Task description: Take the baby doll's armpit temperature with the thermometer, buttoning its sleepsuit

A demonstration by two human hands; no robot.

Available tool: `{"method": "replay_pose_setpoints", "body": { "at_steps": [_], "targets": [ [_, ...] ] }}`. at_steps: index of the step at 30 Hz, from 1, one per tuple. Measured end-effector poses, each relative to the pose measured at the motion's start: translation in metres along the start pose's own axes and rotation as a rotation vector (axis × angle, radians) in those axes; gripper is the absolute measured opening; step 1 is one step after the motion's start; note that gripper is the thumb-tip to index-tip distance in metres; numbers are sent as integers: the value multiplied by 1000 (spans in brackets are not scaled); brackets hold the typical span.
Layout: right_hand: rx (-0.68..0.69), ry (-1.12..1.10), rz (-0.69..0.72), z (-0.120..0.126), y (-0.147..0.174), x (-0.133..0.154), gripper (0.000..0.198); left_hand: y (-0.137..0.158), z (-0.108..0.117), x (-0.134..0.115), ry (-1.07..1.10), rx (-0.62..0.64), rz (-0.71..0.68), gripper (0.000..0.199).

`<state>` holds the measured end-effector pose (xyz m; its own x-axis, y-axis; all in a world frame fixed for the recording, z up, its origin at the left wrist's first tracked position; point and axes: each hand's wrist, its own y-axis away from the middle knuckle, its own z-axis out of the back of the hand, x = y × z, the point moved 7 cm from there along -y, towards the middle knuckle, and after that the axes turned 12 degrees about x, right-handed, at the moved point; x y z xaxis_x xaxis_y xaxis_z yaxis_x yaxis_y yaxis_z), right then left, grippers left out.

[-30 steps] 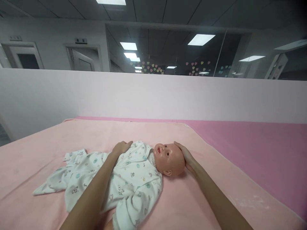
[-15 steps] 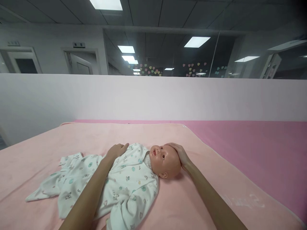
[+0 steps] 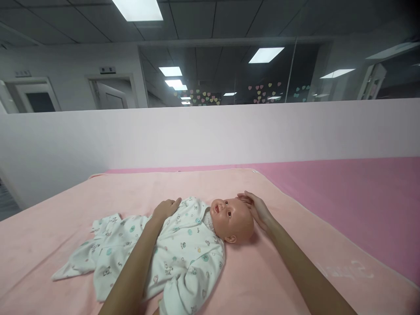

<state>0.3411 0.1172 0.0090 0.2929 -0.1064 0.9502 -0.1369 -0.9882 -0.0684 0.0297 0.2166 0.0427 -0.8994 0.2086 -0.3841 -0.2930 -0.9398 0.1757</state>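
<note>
My 1 head camera: looks forward, slightly down, across bed, close above doll and both forearms; far wall and ceiling fill upper half. No 2nd view to compare.

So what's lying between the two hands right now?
In the head view, the doll's head and its printed romper's collar lie between the left hand and right hand.

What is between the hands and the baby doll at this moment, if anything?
Nothing visible. The left hand lies flat on the doll's white printed suit at the chest, so only that cloth separates it from the body. The right hand touches the top of the bare doll head directly.
</note>
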Motion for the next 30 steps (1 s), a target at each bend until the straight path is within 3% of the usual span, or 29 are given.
{"method": "replay_pose_setpoints", "body": {
  "at_steps": [4, 8, 11, 14, 18, 22, 25, 30],
  "targets": [
    [119, 25, 18, -19, 7, 7, 31, 0, -1, 0, 8, 9, -5, 62],
    [246, 29, -101, -40, 16, -3, 37, -1, -1, 2, 15, -10, 1, 62],
    [199, 51, -158, -32, 15, -12, 34, -1, -1, 2, 7, -10, 5, 62],
    [53, 162, -161, -10, 10, -13, 23, -2, -1, 2, -1, -15, 5, 61],
    [-122, 115, -43, 9, 7, 1, 20, -4, -3, 4, -6, -9, 4, 62],
    [31, 92, 101, -12, 9, 17, 22, -5, -3, 4, -6, -21, 3, 63],
    [153, 184, 105, -30, 12, 17, 29, -4, -3, 4, 0, -21, -1, 63],
    [48, 212, -17, -16, 10, -3, 29, -3, -6, 4, 19, -6, -4, 62]
  ]
}}
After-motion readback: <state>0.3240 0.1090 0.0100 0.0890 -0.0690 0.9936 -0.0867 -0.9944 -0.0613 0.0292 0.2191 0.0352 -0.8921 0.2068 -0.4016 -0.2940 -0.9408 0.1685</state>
